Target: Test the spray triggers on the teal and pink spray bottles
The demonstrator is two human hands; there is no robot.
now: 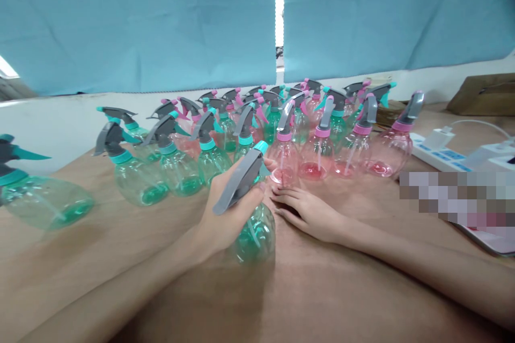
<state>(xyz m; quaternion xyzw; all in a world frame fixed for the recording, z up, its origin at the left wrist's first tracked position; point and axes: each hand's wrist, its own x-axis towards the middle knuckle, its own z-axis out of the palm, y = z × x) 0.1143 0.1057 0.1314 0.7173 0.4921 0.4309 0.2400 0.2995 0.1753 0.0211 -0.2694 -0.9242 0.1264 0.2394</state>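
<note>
My left hand (225,206) is wrapped round the neck of a green spray bottle (255,236) with a grey and teal trigger head, near the middle of the table. To its right, my right hand (309,211) rests low on the tabletop, fingers stretched out and holding nothing. Just beyond those fingertips stands a pink spray bottle (284,161), and another pink spray bottle (317,158) is beside it. Left of my left hand are a green spray bottle (183,171) and a second one (140,182). The fingers round the held bottle's neck are partly hidden.
Several more green and pink spray bottles crowd the back of the brown table (161,257). One green bottle (52,201) stands apart at far left. A white power strip (442,153) with plugs lies at right, near a brown bag (483,96). Blue sheeting (140,21) hangs behind.
</note>
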